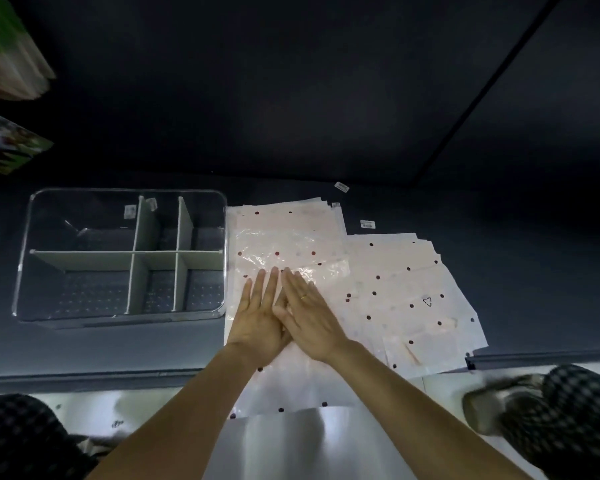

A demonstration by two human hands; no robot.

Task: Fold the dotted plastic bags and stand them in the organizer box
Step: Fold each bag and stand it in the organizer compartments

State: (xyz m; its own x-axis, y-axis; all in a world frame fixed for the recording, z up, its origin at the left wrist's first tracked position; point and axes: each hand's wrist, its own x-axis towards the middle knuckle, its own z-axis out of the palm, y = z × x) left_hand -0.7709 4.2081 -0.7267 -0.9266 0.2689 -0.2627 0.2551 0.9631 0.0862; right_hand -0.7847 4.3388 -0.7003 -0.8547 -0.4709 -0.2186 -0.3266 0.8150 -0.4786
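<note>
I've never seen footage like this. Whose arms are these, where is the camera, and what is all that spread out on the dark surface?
There is no machine here: a person wears one wide-angle camera on the head, looking down at their own arms. The left hand and the right hand lie flat, fingers straight, side by side with the right partly over the left. They press on a dotted plastic bag that hangs over the near edge of the dark table. Nothing is gripped. More dotted bags lie fanned out in a pile to the right. On the left stands a clear organizer box with pale dividers; its compartments hold no bags. Small white labels lie behind the bags. The checked fabric at the bottom corners seems to be the person's clothing.
</note>
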